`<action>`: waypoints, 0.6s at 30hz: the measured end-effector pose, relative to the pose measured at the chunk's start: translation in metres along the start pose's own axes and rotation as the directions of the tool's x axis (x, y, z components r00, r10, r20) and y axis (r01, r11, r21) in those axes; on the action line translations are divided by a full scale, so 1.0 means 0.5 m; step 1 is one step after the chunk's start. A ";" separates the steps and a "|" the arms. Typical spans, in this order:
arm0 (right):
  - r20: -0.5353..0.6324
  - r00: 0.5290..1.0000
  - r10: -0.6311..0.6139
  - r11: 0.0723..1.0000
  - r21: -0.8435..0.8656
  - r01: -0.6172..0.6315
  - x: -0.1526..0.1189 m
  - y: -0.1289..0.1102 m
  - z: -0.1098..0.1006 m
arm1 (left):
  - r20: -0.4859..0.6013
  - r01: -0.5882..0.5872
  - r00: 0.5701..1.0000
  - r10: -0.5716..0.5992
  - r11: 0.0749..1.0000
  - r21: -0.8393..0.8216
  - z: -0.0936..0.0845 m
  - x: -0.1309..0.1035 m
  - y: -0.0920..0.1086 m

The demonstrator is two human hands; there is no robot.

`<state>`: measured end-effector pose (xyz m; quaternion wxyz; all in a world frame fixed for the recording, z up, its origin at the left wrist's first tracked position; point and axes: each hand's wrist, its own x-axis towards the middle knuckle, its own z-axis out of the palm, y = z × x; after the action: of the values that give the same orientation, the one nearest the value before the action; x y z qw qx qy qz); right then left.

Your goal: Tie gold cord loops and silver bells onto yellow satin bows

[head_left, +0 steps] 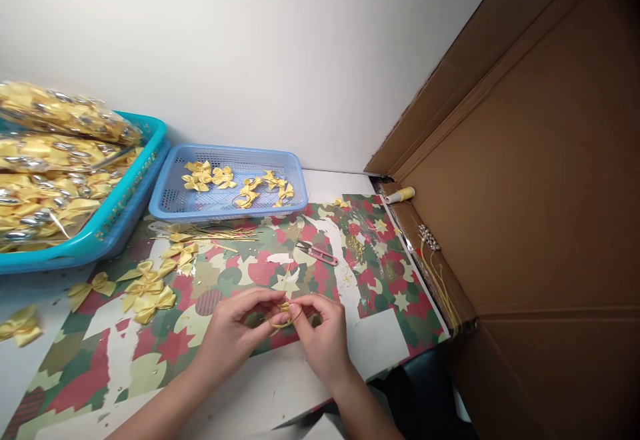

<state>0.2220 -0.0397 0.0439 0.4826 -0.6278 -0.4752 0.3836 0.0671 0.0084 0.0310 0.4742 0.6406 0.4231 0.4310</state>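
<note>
My left hand (245, 323) and my right hand (320, 333) meet over the front of the patterned sheet, fingertips nearly touching. Both are closed in a pinch on a thin yellow cord (281, 325), which bends in a small loop between them. Fingers cover much of it, so whether a bow is attached cannot be made out. Beyond my hands lie pink-handled thread snips (318, 253). Several yellow ribbon bows (145, 287) are spread to the left of my left hand. A bundle of thin yellow cords (215, 233) lies behind them.
A blue basket (227, 215) with bows stands at the back. At left, a turquoise basket (115, 217) holds bagged bows with silvery pieces. Cardboard (530, 193) walls the right side; a thread cone (400, 195) and silvery beads (429, 237) with cords lie along its ledge.
</note>
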 end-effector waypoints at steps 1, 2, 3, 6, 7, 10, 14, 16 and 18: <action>0.006 1.000 0.022 0.999 0.030 -0.022 0.000 0.002 0.000 | 0.016 -0.019 1.000 0.019 1.000 0.003 0.000 0.001 0.000; 0.014 0.999 0.047 0.997 0.065 -0.048 -0.001 0.003 0.000 | 0.029 -0.047 0.998 0.047 0.999 0.015 0.000 0.003 0.001; 0.027 0.997 0.073 0.992 0.102 -0.076 -0.001 0.005 0.000 | 0.037 -0.082 0.996 0.080 0.996 0.030 0.000 0.005 0.001; 0.069 0.989 0.131 0.969 0.200 -0.143 -0.001 0.011 0.001 | 0.038 -0.194 0.981 0.192 0.979 0.061 -0.004 0.010 0.001; 0.082 0.986 0.147 0.960 0.230 -0.162 -0.001 0.012 0.001 | 0.031 -0.232 0.973 0.231 0.970 0.068 -0.005 0.012 0.001; 0.127 0.971 0.201 0.918 0.322 -0.232 0.001 0.015 0.003 | 0.026 -0.325 0.946 0.324 0.939 0.110 -0.011 0.014 0.002; 0.151 0.948 0.279 0.857 0.407 -0.317 0.006 0.012 0.006 | 0.037 -0.352 0.936 0.351 0.927 0.126 -0.020 0.012 -0.004; 0.136 0.946 0.293 0.842 0.433 -0.323 0.007 0.010 0.008 | 0.037 -0.327 0.945 0.324 0.937 0.127 -0.023 0.010 -0.009; 0.125 0.947 0.296 0.834 0.450 -0.320 0.007 0.007 0.010 | 0.034 -0.311 0.950 0.309 0.941 0.133 -0.024 0.008 -0.012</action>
<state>0.2191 -0.0356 0.0390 0.5384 -0.5526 -0.2741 0.5741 0.0560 0.0161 0.0281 0.3580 0.7329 0.3427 0.4661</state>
